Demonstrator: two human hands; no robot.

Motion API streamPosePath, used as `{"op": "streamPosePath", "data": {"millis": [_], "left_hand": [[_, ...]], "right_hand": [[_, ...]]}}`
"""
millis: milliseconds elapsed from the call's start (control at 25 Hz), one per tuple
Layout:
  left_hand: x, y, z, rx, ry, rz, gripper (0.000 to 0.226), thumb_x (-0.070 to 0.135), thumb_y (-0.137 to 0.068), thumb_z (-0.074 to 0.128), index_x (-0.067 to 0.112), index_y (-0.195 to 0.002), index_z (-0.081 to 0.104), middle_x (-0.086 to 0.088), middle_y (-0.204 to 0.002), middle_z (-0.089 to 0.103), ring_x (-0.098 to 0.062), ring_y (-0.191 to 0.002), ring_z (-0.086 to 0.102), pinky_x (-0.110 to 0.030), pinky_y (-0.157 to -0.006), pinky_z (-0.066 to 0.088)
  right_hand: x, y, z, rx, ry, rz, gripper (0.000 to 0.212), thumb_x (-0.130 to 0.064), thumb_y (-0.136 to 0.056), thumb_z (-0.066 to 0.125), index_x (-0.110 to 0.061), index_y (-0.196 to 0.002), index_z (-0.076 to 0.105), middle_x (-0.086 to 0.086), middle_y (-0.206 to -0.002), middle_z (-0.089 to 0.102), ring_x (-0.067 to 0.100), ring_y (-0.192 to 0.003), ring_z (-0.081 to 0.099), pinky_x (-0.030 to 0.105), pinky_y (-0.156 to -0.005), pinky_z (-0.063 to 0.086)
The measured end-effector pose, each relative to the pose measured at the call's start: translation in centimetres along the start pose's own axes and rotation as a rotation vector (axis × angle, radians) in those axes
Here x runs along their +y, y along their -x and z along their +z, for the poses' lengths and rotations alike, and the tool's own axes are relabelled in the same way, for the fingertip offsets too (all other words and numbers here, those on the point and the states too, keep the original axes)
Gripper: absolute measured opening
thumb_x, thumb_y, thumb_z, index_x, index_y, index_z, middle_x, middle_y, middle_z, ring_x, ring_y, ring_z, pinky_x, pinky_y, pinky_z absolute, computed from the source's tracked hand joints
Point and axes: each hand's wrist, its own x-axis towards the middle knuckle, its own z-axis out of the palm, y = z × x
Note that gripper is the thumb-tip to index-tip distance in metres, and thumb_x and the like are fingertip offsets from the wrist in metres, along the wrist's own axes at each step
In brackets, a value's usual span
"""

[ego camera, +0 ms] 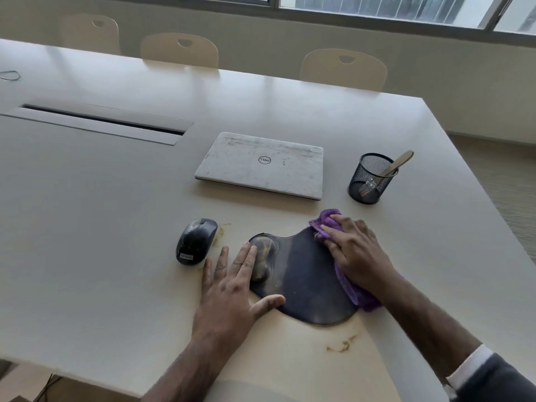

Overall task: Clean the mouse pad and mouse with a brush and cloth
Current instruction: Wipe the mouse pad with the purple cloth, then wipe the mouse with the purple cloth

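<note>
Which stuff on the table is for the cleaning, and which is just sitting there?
For the cleaning:
mouse pad, held flat by the left hand
purple cloth, under the right hand
mouse
handle in the mesh cup, probably the brush

Just sitting there:
closed laptop
mesh cup
chairs

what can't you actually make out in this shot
Head view, three things:
Right side of the mouse pad: covered by the purple cloth and the right hand.
Tool in the mesh cup: only its handle shows; the mesh blurs its lower end.
Dark loop at far left of the table: too small to identify.
</note>
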Motion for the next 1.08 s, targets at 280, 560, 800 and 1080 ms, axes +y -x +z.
{"op": "streamPosePath", "data": {"millis": [280, 560, 800, 1080], "left_hand": [[0.1, 0.5, -0.4, -0.001, 0.04, 0.05, 0.108, 0.094, -0.08, 0.016, 0.029, -0.162, -0.01, 0.013, -0.17, -0.009, -0.01, -0.151, -0.029, -0.038, -0.124, -0.015], [-10.0, 0.1, -6.1, 0.265, 0.27, 0.135, 0.099, 0.083, -0.086, 0.045, 0.023, -0.162, 0.026, 0.011, -0.167, 0.02, -0.009, -0.157, 0.007, -0.033, -0.127, 0.007], [-18.0, -5.3, -8.3, -0.132, 0.159, 0.323, 0.131, 0.1, -0.064, 0.042, 0.024, -0.164, 0.004, 0.011, -0.17, 0.004, -0.001, -0.153, -0.016, -0.032, -0.126, -0.01], [-18.3, -7.5, -7.4, -0.227, 0.403, 0.411, 0.138, 0.096, -0.059, 0.06, 0.042, -0.157, -0.021, 0.014, -0.169, 0.015, 0.001, -0.154, -0.007, -0.039, -0.127, -0.007]], "right_hand": [[-1.2, -1.1, -0.3, 0.074, -0.147, 0.084, 0.042, -0.037, -0.102, 0.049, -0.023, -0.139, 0.063, 0.006, -0.146, 0.051, 0.034, -0.124, 0.048, 0.048, -0.11, 0.039], [-11.9, -1.2, -0.9, 0.141, -0.323, 0.141, 0.052, -0.051, -0.099, 0.039, -0.029, -0.139, 0.063, -0.008, -0.146, 0.049, 0.014, -0.127, 0.044, 0.032, -0.108, 0.036], [-21.9, -3.0, 0.9, 0.119, -0.347, 0.269, 0.045, -0.048, -0.104, 0.043, -0.027, -0.138, 0.063, -0.004, -0.141, 0.053, 0.016, -0.122, 0.046, 0.033, -0.103, 0.038], [-27.7, -6.1, 1.4, 0.081, -0.248, 0.375, 0.046, -0.042, -0.104, 0.047, -0.029, -0.148, 0.051, -0.004, -0.143, 0.054, 0.018, -0.127, 0.049, 0.042, -0.103, 0.043]]}}
